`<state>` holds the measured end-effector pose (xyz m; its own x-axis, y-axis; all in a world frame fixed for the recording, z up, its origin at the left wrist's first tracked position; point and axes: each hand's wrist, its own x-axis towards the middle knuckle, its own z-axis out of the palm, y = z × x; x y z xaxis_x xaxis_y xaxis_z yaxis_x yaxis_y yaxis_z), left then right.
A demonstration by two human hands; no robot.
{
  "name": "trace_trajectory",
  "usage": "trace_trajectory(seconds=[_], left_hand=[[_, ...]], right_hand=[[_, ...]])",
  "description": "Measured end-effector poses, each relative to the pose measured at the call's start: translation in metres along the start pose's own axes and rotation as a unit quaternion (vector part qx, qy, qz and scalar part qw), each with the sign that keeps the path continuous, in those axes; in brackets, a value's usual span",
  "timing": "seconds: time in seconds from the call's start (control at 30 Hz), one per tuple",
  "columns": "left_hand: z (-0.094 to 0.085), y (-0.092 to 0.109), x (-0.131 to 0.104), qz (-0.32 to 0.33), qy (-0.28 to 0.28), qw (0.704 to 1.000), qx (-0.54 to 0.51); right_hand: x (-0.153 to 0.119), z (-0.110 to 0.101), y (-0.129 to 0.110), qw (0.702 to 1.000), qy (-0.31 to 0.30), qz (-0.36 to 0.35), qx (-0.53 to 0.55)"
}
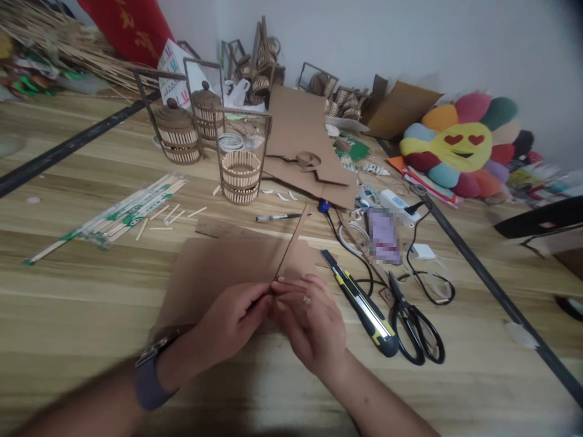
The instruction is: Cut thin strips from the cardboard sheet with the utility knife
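Observation:
A narrow brown cardboard strip (293, 240) slants up and away from between my two hands. My left hand (234, 318) is closed, its thumb and fingers pinching the strip's near end. Pressed close beside it, my right hand (312, 318) has its fingers bent together over the same end, and the fingertips hide what lies between them. Both hands are above a flat cardboard sheet (195, 267) on the wooden table. A yellow and black utility knife (359, 303) and black scissors (414, 328) rest to the right of my right hand.
Small stick baskets (240, 176) with cardboard frames stand behind. Bagged sticks (132, 209) and cut pieces lie left; a pen (277, 217) is ahead. At right are a phone (384, 233), a power strip (399, 206) and cables. Cardboard pieces (298, 127) and a flower cushion (462, 145) sit farther back.

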<state>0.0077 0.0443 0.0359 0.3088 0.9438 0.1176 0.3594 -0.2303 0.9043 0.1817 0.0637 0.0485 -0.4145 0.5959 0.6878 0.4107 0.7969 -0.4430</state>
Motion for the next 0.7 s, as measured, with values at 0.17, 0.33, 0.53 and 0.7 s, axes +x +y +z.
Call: trace_trajectory(seconds=[0.17,0.33,0.53,0.7], left_hand=[[-0.0014,-0.0031,-0.0013,0.012,-0.003,1.0,0.02],[-0.003,-0.005,-0.001,0.047,0.006,0.997,0.053],[-0.0045,-0.0005,0.0014,-0.006,-0.017,1.0,-0.009],[-0.0047,0.0028,0.0039,-0.063,-0.027,0.996,-0.06]], right_hand=[[0.0003,-0.003,-0.0012,0.997,-0.013,0.066,0.026],[-0.0012,-0.003,-0.0029,0.983,0.007,0.152,0.099],[-0.0001,0.0,-0.0009,0.991,0.004,0.089,0.096],[-0.001,0.0027,0.0013,0.999,-0.011,-0.035,0.021]])
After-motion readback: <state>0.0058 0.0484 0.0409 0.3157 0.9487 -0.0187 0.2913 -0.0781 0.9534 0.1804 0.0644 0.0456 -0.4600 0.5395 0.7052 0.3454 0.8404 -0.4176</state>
